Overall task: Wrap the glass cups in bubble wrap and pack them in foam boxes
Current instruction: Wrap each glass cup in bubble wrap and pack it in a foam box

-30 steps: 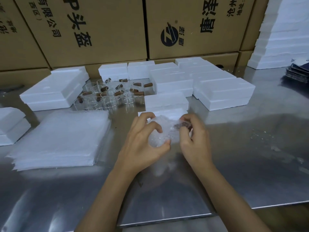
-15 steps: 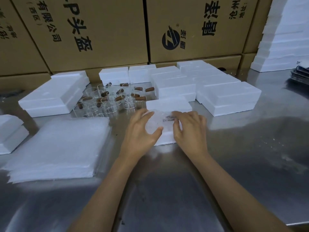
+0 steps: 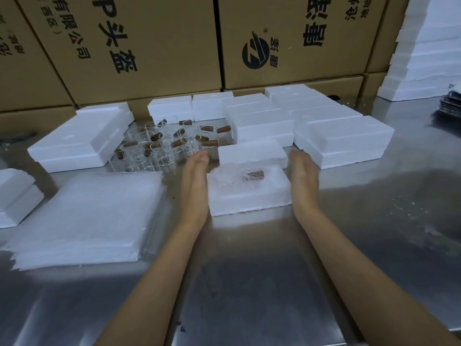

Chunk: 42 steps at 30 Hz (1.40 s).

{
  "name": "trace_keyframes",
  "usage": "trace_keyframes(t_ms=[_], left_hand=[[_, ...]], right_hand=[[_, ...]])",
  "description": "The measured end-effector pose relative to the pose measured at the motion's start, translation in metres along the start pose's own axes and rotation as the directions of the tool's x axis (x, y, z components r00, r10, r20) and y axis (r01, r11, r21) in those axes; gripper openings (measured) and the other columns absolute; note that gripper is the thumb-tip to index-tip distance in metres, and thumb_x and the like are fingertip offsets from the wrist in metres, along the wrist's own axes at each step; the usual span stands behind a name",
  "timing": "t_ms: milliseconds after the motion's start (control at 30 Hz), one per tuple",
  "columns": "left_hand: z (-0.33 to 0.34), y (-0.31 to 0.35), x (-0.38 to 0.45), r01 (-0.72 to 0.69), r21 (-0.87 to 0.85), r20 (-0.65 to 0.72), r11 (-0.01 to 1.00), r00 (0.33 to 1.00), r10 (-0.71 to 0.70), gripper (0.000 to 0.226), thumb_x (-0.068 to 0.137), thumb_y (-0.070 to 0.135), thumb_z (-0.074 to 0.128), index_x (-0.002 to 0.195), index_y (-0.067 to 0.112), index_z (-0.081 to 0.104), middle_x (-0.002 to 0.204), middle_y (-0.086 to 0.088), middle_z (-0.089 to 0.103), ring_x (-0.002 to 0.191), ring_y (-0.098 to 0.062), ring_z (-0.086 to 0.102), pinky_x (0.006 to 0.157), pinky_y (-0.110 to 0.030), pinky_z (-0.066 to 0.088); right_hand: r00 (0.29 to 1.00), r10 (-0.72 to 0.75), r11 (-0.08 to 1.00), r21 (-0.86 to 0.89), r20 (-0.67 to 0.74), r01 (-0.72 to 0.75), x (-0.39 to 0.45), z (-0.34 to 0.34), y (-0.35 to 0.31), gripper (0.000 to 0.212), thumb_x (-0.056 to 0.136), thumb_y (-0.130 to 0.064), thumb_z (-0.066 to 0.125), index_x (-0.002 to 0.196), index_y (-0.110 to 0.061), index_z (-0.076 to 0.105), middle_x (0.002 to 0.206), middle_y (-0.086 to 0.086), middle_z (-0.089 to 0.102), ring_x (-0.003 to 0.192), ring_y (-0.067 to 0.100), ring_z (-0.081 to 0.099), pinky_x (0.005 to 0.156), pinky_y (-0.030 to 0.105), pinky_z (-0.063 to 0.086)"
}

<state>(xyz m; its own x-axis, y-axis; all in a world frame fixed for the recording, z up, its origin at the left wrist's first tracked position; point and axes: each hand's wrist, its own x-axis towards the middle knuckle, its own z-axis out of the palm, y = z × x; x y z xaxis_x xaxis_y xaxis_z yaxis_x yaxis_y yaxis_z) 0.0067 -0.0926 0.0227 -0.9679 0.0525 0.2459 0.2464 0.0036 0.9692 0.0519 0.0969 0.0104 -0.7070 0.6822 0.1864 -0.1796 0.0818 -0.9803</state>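
Closing step: the wrapped cup (image 3: 240,176) was seen lying in the open foam box (image 3: 249,196), its brown handle pointing right, and the lid (image 3: 252,154) was judged to be next.
Left hand (image 3: 195,181): held flat, fingers straight, just beside the box's left wall; nothing was gripped.
Right hand (image 3: 303,174): likewise flat and straight-fingered, just off the box's right wall; nothing was held, and contact with the foam could not be confirmed.
Cup seating: the bundle was seen near the top face of the box, toward its far side; whether it sat fully down in its recess could not be told. It would best be pressed level before anything was laid over it.
Lid: a foam slab was lying just behind the box, touching or nearly so. It would best be lifted by both short edges, squared over the box, and lowered evenly, not slid, since the foam edges looked crumbly.
Pressure: light, spread through the palms, was judged right; hard pressing over the handle could crack glass.
Unwrapped cups (image 3: 164,146): clustered behind and to the left, close to the left fingertips, so a wide sweep was to be avoided.
Bubble wrap (image 3: 87,216): stacked at left on the table (image 3: 361,245), ready for the next cup.
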Motion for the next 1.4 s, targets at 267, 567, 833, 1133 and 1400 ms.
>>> trace_keyframes(t_ms=[267,567,833,1133,1400], left_hand=[[-0.005,-0.008,0.023,0.208,-0.064,0.236,0.976,0.953,-0.187,0.041,0.104,0.055,0.032,0.125,0.034,0.060,0.122,0.023,0.063,0.088,0.019,0.063,0.079,-0.014,0.045],[-0.016,-0.010,0.024,0.210,-0.266,0.217,0.941,0.964,-0.154,0.048,0.104,0.044,0.031,0.142,0.021,0.050,0.137,0.007,0.064,0.137,-0.020,0.049,0.121,-0.050,0.026],[-0.025,0.018,0.018,-0.016,-0.294,0.043,0.956,0.999,0.030,0.052,0.101,0.043,0.029,0.133,0.018,0.060,0.116,-0.001,0.075,0.136,-0.016,0.050,0.120,-0.048,0.024],[-0.023,0.031,0.016,-0.063,-0.221,-0.022,0.973,0.998,0.060,0.038,0.089,0.046,0.055,0.122,0.031,0.063,0.070,0.003,0.064,0.073,-0.011,0.054,0.080,-0.028,0.044],[-0.020,0.020,0.014,0.023,-0.090,0.068,0.996,0.998,-0.017,0.031,0.089,0.025,0.075,0.119,0.029,0.068,0.088,-0.010,0.063,0.080,-0.009,0.065,0.106,-0.043,0.049]], right_hand=[[0.957,0.224,0.974,-0.070,0.182,-0.215,0.026,0.002,0.003,0.065,0.073,-0.076,0.047,0.129,-0.044,0.056,0.130,-0.014,0.062,0.123,0.014,0.056,0.112,0.047,0.038],[0.986,0.128,0.972,0.184,0.103,-0.145,0.022,-0.002,-0.002,0.032,0.092,-0.045,0.051,0.114,-0.030,0.069,0.115,-0.012,0.072,0.100,0.004,0.067,0.080,0.024,0.041],[0.999,-0.034,0.967,0.252,-0.017,0.037,0.016,-0.010,-0.028,0.024,0.094,-0.031,0.052,0.102,-0.026,0.074,0.111,-0.009,0.073,0.100,0.013,0.068,0.081,0.017,0.047],[0.991,-0.117,0.973,0.194,-0.069,0.128,0.004,-0.012,-0.035,0.013,0.091,-0.022,0.059,0.100,-0.016,0.066,0.076,-0.010,0.059,0.068,0.001,0.055,0.071,0.015,0.047],[0.996,-0.082,0.995,0.063,0.028,0.080,0.004,-0.004,-0.020,0.019,0.087,-0.008,0.066,0.104,-0.014,0.064,0.065,-0.007,0.044,0.062,0.006,0.044,0.064,0.013,0.041]])
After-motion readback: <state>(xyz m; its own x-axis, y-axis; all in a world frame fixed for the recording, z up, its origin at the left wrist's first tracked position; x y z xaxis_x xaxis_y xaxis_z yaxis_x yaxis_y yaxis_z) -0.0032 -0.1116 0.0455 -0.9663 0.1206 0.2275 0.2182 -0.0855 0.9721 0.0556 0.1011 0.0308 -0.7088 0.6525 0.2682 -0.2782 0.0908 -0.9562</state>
